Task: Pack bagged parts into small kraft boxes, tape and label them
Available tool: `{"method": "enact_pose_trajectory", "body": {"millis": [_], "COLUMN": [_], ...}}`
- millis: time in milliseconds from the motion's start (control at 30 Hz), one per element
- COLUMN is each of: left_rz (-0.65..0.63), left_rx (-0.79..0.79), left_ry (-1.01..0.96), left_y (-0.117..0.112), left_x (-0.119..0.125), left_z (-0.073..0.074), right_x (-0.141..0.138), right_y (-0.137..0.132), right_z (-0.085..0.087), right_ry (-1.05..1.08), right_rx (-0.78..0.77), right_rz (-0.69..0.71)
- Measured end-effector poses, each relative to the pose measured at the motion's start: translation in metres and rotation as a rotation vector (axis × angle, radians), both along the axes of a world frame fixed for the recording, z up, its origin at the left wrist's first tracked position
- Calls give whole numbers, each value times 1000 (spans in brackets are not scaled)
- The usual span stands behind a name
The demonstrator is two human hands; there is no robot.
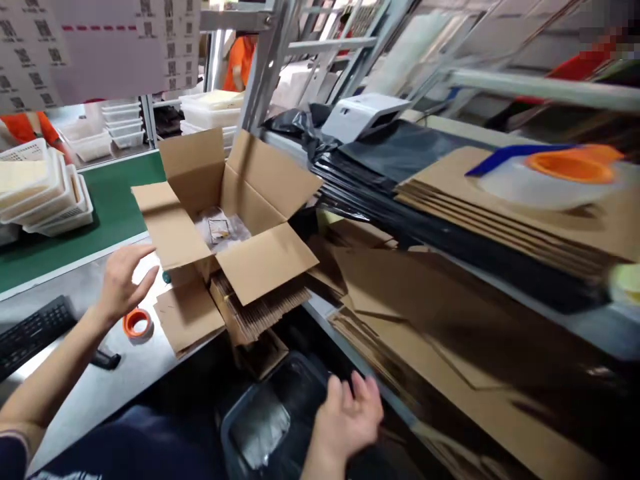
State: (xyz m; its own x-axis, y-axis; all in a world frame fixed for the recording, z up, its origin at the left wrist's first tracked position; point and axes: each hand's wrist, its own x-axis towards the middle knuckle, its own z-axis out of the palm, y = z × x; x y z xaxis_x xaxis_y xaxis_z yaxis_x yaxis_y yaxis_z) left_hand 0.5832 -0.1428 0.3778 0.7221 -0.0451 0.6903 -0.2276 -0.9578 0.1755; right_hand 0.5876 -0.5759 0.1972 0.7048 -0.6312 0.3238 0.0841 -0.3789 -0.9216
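An upright cardboard box [267, 260] stands with its flaps spread open. Inside lies a clear plastic bag [235, 227] with small contents I cannot make out. My left hand [125, 280] hovers beside the box's left flap, thumb and fingers apart, holding nothing. Below that hand, an orange-cored tape roll [137, 325] rests on the metal table [125, 380]. At the lower middle, my right hand [345, 413] is raised with loosely curled fingers and nothing visible in it. Folded cardboard [265, 307] sits under the near side of the box.
A black keyboard [35, 333] lies left. White baskets [60, 193] are stacked on a green surface [125, 180]. A dark bin [226, 427] stands low in front. On the right shelf are black plastic bags [350, 180], flat cardboard [480, 207] and a large tape roll [545, 187].
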Motion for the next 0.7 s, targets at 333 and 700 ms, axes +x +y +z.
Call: {"method": "enact_pose_trajectory", "body": {"millis": [333, 700], "left_rz": [-332, -308], "left_rx": [220, 142], "left_ry": [534, 463], "left_y": [-59, -58], "left_x": [163, 123], "left_z": [-92, -114], "right_x": [318, 417], "right_y": [144, 317], "right_z": [206, -14], "right_ry": [-126, 881], "right_rx": [-812, -1148], "right_rz": [933, 1495]}}
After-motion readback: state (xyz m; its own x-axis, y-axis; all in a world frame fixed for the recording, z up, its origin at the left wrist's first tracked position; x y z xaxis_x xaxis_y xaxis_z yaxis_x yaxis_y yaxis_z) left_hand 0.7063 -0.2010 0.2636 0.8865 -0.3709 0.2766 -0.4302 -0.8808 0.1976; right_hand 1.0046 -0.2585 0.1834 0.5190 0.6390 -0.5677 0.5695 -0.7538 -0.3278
